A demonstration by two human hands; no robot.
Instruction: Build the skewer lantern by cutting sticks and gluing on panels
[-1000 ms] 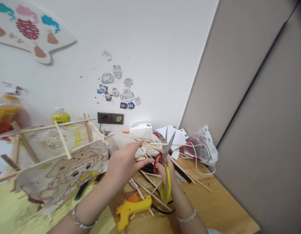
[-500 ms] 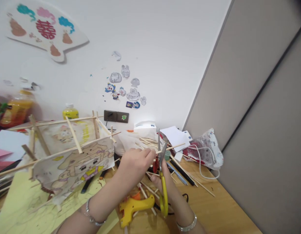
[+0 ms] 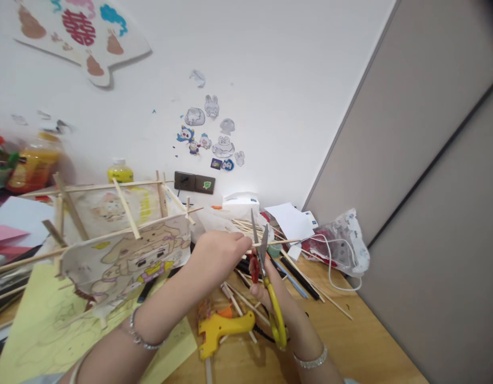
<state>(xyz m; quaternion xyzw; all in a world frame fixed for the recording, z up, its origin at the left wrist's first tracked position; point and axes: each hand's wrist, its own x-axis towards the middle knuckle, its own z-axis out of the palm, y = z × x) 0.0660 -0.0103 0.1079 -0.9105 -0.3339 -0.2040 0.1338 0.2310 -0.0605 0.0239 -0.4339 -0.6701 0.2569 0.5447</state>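
Observation:
My left hand (image 3: 219, 256) pinches a thin wooden stick (image 3: 284, 242) that runs to the right, level above the desk. My right hand (image 3: 279, 298) grips scissors (image 3: 266, 277) with one red and one yellow handle. Their metal blades point up and stand slightly apart around the stick, just right of my left fingertips. Both wrists wear silver bracelets. Left of my hands stands a lantern frame of wooden sticks (image 3: 122, 224) covered with paper panels showing cartoon drawings.
A yellow glue gun (image 3: 222, 328) lies on the wooden desk (image 3: 350, 341) below my hands, among loose sticks and pens. A plastic bag with a white cable (image 3: 342, 245) sits at the right. Bottles (image 3: 36, 165) stand by the wall, yellow paper (image 3: 34, 330) lies at the left.
My left hand went from open and reaching to pinching the stick. The scissors moved onto the stick and their blades narrowed. The view shifted right and down.

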